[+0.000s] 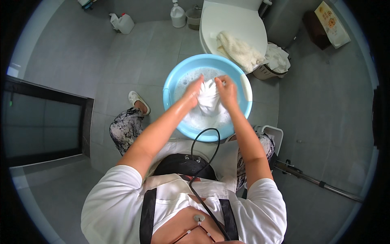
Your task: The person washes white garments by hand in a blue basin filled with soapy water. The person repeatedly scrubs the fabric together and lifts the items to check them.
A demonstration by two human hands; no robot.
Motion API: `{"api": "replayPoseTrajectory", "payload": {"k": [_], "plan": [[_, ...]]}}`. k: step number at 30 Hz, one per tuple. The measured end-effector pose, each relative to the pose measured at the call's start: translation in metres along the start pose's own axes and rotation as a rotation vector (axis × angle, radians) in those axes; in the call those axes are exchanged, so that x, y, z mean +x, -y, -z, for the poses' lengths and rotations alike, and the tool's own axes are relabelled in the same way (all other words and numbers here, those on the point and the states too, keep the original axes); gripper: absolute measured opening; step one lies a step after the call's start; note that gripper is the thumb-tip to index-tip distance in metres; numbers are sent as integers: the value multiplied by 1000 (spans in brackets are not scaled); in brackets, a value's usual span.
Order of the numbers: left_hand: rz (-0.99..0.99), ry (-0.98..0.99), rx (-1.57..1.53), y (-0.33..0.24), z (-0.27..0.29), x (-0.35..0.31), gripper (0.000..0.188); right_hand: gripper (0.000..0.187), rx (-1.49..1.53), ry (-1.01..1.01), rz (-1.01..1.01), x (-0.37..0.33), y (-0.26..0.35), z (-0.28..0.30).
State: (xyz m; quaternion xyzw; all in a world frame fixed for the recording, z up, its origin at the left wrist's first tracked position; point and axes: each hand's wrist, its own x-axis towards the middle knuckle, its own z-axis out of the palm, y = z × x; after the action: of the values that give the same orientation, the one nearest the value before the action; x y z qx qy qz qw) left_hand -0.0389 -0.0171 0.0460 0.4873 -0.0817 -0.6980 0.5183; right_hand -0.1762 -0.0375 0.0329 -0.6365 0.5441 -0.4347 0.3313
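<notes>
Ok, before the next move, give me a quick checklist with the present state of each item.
1. Right hand holding the white cloth: ok, fingers are closed on it.
2. Left hand gripping firmly: cannot tell; it is at the cloth, but blurred.
3. Cloth within the blue basin's rim: ok, it is over the suds.
4. Short sleeves clear of the water: ok, both end above the elbows.
5. Black cable off the basin: cannot tell; its loop overlaps the near rim in this view.
6. Cream towel out of the basin: ok, it lies on the toilet lid.
</notes>
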Motion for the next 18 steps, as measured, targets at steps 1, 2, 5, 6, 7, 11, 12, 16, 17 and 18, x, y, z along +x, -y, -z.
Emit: {"api": "replayPoseTrajectory", "payload": {"k": [1,2,5,6,7,11,12,16,17,18], "plan": [[-189,23,120,-16,13,8,22,17,-34,-68,97,4,-2,5],[-391,63,191,-25,23,11,23,21,-67,-136,193,8,-3,9],[-634,51,543,-42,52,19,12,46,-74,-103,247,20,-2,24],[-647,60,609,-42,57,19,16,48,-55,-88,231,20,8,29],[-656,71,676,-39,63,20,21,50,-39,-74,211,19,16,33],[-649,145,1238,-29,60,11,39,49,-338,319,138,19,19,50],[-841,174,1378,-23,62,13,45,44,-638,402,297,18,12,50],[-1039,265,1676,-7,58,13,44,36,-885,630,145,2,9,46],[-971,316,1628,-3,57,12,45,35,-838,516,198,-1,6,42],[-904,366,1581,-2,55,11,45,34,-786,399,250,-3,-1,36]]}}
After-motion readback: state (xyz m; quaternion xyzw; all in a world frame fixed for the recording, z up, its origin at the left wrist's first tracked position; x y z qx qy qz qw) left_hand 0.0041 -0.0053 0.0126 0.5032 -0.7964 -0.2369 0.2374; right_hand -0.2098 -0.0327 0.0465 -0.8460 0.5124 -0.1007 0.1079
